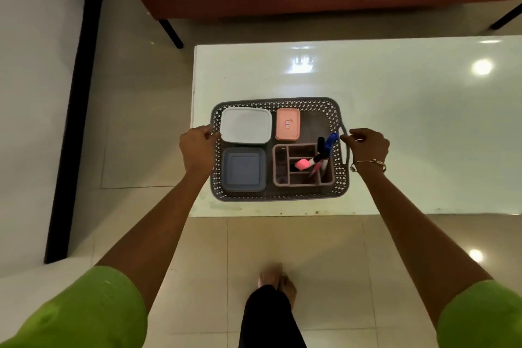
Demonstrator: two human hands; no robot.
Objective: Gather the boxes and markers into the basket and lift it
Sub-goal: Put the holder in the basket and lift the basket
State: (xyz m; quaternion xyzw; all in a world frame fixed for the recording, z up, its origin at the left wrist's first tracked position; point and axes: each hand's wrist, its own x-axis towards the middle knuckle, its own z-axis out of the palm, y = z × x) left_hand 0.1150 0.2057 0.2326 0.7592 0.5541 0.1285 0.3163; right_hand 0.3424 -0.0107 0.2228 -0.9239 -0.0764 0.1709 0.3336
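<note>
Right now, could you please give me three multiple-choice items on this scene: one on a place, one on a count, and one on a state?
1. Where in the basket is the blue box?
A. near-left corner
B. far-right corner
C. outside it

2. How many lidded boxes are in the basket?
A. one
B. three
C. five

3. What are the hands doing?
A. resting on the table
B. gripping the basket's two ends
C. holding markers

Key: 1 A, it lies nearest the person, by the left hand. 2 B, white box, pink box and blue. 3 B, the left hand and right hand each close on an end.
</note>
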